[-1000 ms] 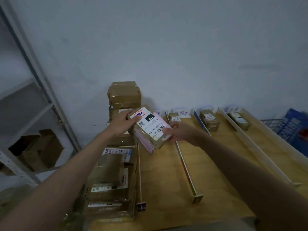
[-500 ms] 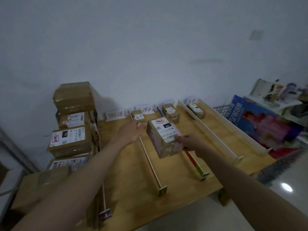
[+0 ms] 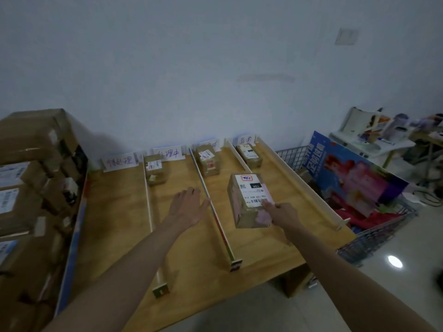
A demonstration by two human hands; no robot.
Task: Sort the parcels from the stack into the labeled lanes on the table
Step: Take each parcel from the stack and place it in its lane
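A stack of parcels (image 3: 31,188) is seen at the far left of the wooden table (image 3: 119,212). Handwritten lane labels (image 3: 117,161) are propped along the far edge, against the wall. One small box (image 3: 155,170) lies at the far end of the second lane, another (image 3: 208,160) in the third, another (image 3: 249,155) in the rightmost. The left hand (image 3: 188,207) is held open, palm down, empty, above the second lane, beside a divider rail (image 3: 215,212). A labelled parcel (image 3: 249,200) (white label facing up) is gripped at its near right corner by the right hand (image 3: 282,213), over the third lane. A wire basket (image 3: 374,238) stands at the right.
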